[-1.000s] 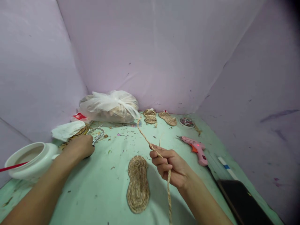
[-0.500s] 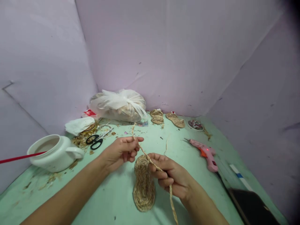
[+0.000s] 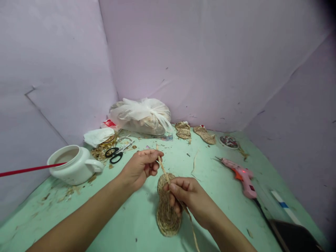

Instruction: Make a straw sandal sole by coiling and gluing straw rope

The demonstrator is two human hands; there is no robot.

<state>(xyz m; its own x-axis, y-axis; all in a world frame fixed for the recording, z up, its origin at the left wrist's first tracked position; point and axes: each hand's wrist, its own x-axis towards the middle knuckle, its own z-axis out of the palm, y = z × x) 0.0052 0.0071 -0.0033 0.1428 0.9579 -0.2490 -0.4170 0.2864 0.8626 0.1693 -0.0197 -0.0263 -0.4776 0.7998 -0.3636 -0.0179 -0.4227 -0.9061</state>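
A twisted straw cord [image 3: 163,168] runs between my two hands, and its long tail hangs down past the right wrist. My left hand [image 3: 144,164] pinches the cord near its upper end, thumb against forefinger. Lower down, my right hand [image 3: 185,194] has its thumb and fingers closed on the same cord. Under the right fingers lies a coiled straw sole [image 3: 168,224], shaped like a shoe sole, flat on the green table; the right hand covers part of its upper right side.
A pink glue gun [image 3: 243,175] with a red light lies right. Black-handled scissors [image 3: 115,155] and a white pot [image 3: 76,168] stand left. Behind are a plastic bag [image 3: 141,119], small straw sandals [image 3: 204,134] and a dish of beads [image 3: 229,142]. A dark flat object [image 3: 294,236] lies front right.
My right hand has turned over, its thumb now on top, gripping the cord nearer the left hand. The whole view has shifted, so things appear farther right.
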